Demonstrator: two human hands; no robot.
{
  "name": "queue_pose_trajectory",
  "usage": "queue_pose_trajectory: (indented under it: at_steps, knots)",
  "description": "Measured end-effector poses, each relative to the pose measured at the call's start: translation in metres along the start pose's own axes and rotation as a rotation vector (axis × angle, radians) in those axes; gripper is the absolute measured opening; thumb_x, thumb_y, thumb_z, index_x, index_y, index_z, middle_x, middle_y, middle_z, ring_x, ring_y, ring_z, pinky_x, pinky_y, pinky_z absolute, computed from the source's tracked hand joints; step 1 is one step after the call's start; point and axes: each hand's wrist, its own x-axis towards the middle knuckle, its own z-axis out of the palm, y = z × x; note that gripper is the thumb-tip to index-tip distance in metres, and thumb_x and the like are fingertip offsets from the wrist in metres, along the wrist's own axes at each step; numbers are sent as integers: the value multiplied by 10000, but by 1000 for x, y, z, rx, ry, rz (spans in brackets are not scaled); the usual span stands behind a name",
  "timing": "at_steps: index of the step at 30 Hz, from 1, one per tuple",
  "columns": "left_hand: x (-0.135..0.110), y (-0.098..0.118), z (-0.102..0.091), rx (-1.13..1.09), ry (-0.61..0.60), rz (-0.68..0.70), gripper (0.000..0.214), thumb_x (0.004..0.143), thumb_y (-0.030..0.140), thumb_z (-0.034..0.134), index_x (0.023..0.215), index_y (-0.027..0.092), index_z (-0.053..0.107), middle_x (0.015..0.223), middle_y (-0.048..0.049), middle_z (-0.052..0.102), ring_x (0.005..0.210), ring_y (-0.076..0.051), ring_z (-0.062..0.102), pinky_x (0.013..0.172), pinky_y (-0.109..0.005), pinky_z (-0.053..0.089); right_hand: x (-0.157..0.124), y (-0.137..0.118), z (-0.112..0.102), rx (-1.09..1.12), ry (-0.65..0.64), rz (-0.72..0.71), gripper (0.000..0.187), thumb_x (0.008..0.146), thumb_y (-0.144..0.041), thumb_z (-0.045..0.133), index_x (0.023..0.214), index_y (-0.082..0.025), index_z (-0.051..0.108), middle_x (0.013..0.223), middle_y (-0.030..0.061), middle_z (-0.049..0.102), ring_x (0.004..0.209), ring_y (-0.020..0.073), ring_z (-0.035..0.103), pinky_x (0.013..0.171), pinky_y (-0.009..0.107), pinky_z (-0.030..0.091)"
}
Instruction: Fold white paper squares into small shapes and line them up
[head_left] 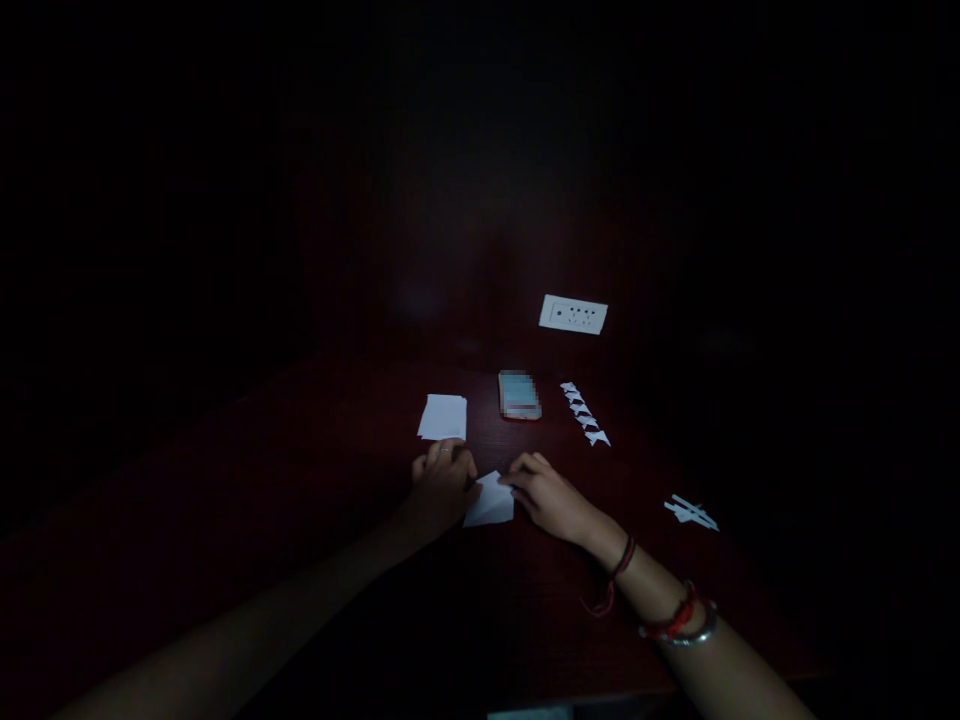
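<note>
A small white sheet of paper (491, 505) lies on the dark red table between my hands, with a crease or folded layer showing near its top. My left hand (442, 487) has curled fingers, and its thumb holds the sheet's left edge. On the opposite side, my right hand (553, 500) pinches the upper right edge between thumb and fingers. Just beyond my left fingers rests a stack of white paper squares (444, 416). Several folded white paper pieces (580, 408) form a slanting row at the right.
A phone (519, 395) with a lit, blurred screen lies behind the sheet. Thin paper strips (691, 513) are heaped to the right of my right arm. A white socket panel (573, 315) is on the back wall. Surroundings are very dark.
</note>
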Motion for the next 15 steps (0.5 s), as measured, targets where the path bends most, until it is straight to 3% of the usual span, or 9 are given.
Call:
queue_pose_trajectory:
  at_steps: [2,6,8,12,15]
  knots:
    - [2,-1,-3,45,-27,107,163,668,167,524,826,205,531,1122,-67,428,1075,-262,344,786,-419,302,-1,-1,-1,-50,-31,-29,263,761,-77,441,946,-204,577,888,57,486,886,165,425,788,298,357]
    - [7,-10,-10,51,-256,421,266,749,83,418,935,246,515,1034,4,534,1016,-178,441,819,-336,303,-2,0,-3,-90,-70,-33,237,770,-142,463,977,-193,565,911,62,482,890,163,429,796,299,348]
    - [8,-17,-13,64,-309,526,285,783,81,391,990,242,501,1018,12,557,1002,-158,464,825,-304,303,-2,2,-4,-104,-95,-15,230,776,-175,463,983,-183,564,926,65,481,899,162,428,795,291,351]
    - [6,-24,-22,117,-341,645,306,827,119,366,1110,218,429,1140,-17,496,1126,-176,352,848,-301,286,-2,2,-7,-113,-109,51,251,788,-240,457,997,-161,570,933,79,502,924,169,431,819,295,343]
    - [3,-22,-28,180,-366,667,323,838,110,340,1142,197,405,1140,-53,493,1101,-188,382,854,-328,281,-1,-2,-13,-51,-96,115,298,788,-302,457,1021,-153,566,925,86,530,913,169,458,819,280,351]
